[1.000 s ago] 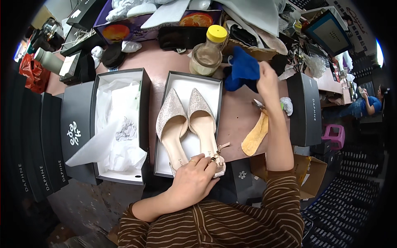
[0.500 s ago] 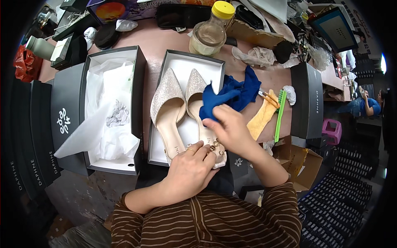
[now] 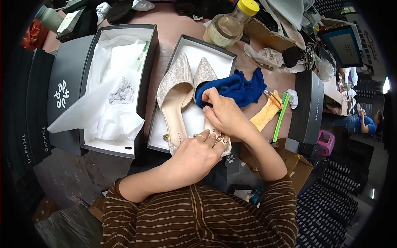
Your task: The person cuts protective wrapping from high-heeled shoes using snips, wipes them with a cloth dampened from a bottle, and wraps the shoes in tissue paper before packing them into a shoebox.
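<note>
A pair of pointed, glittery champagne flats lies toes away from me over a shallow white-lined box tray (image 3: 226,62). At the heel end, my left hand (image 3: 197,153) is closed on the right shoe (image 3: 205,70), its fingers over the strap with gold-coloured trim. The left shoe (image 3: 176,73) lies beside it, partly covered at the heel by that hand. My right hand (image 3: 225,112) pinches a bunched blue cloth (image 3: 246,87) at the right shoe's opening. The cloth covers part of this shoe's toe, and its far end trails onto the table.
An open shoe box (image 3: 152,53) with white tissue paper (image 3: 124,62) stands at left. To the right lie a green brush (image 3: 282,118), thin brown-handled brushes (image 3: 273,98) and a yellow cloth (image 3: 265,115). A yellow-capped jar (image 3: 225,29) stands behind the tray. Dark shoe boxes (image 3: 307,107) flank both sides.
My right hand has brought the blue cloth's raised corner down over the right shoe's opening. My left hand keeps its hold at the heel. The whole view has shifted slightly.
</note>
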`<state>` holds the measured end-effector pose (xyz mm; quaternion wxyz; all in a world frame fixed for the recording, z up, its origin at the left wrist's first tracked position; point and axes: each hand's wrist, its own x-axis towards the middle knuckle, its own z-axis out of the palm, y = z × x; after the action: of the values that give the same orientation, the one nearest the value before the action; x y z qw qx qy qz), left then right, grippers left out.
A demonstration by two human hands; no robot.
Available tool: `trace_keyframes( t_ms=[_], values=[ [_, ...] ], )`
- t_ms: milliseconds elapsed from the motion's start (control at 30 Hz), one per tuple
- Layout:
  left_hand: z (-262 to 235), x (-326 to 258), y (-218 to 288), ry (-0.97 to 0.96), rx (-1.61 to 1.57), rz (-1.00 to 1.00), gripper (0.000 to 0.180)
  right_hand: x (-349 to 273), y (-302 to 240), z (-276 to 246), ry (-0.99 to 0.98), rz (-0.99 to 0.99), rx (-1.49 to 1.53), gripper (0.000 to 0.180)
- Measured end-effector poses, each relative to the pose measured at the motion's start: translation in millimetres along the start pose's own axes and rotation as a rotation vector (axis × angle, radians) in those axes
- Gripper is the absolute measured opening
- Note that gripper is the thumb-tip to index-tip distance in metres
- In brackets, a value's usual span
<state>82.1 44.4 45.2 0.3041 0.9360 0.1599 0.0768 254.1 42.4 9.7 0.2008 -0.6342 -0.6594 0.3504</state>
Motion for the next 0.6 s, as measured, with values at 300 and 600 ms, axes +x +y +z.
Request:
trace_keyframes(
  t_ms=[300, 600],
  values=[
    [5, -6, 3, 0.074, -0.062, 0.001, 0.023, -35, 2, -39, 0.484, 0.225, 1.081, 0.027],
    [10, 0, 3, 0.04, 0.024, -0.005, 0.024, -6, 7, 17, 0.243, -0.227, -0.481, 0.043]
  ],
)
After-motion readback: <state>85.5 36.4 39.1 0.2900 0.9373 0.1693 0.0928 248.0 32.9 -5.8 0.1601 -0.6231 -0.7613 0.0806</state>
